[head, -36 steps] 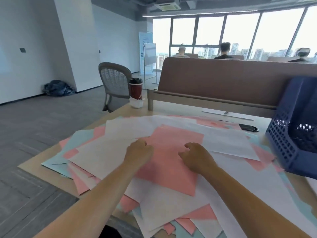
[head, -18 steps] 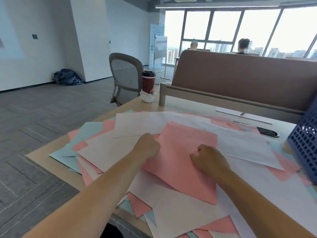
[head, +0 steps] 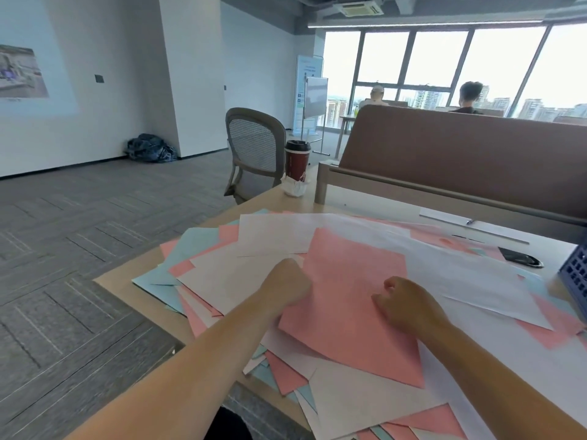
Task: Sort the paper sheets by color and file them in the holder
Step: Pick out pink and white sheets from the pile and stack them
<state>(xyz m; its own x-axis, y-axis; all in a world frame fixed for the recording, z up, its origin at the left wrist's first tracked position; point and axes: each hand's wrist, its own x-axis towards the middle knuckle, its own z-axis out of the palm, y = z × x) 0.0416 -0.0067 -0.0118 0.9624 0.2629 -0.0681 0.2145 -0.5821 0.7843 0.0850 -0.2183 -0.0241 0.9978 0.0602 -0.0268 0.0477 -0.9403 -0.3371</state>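
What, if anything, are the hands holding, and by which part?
Left hand grips the top pink sheet by its left edge; right hand rests curled on it, hold unclear.

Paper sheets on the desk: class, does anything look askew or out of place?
Yes: the paper sheets lie unsorted, pink, white and blue mixed at all angles, several overhanging the desk's near edge.

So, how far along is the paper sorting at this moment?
Done: nothing that shows. Pink, white and blue sheets lie mixed in one pile. In hand: the left hand and the right hand both lie curled on the top pink sheet; whether they pinch it is hidden. Left: nearly all the sorting, and the filing. Only a corner of the blue holder shows, its inside out of view.
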